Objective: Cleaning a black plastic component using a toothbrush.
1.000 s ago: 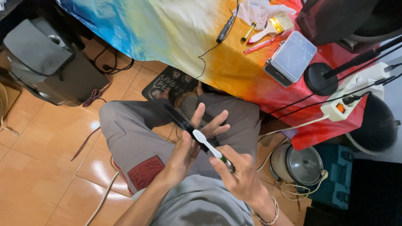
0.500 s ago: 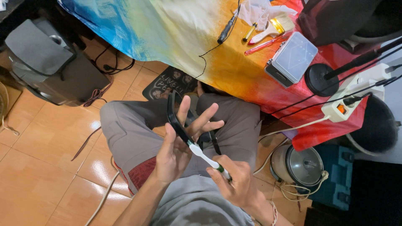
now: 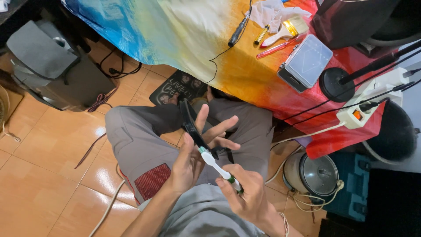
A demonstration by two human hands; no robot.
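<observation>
My left hand (image 3: 193, 153) holds a thin black disc-like part (image 3: 191, 124) on edge above my lap, thumb on its near side and fingers spread behind it. My right hand (image 3: 245, 195) grips a white and green toothbrush (image 3: 218, 166) by the handle. The brush head touches the lower edge of the black part. I am seated, with grey trousers (image 3: 140, 140) under both hands.
A table with a rainbow-coloured cloth (image 3: 175, 30) stands ahead, bearing a soldering iron (image 3: 239, 30), small tools, a grey box (image 3: 307, 61), a black lamp base (image 3: 335, 83) and a power strip (image 3: 364, 109). A grey speaker (image 3: 48, 66) sits left, a lidded pot (image 3: 315, 173) right. Cables cross the tiled floor.
My left hand has turned the black part more upright and raised it a little. The toothbrush has moved up along it, with my right hand following.
</observation>
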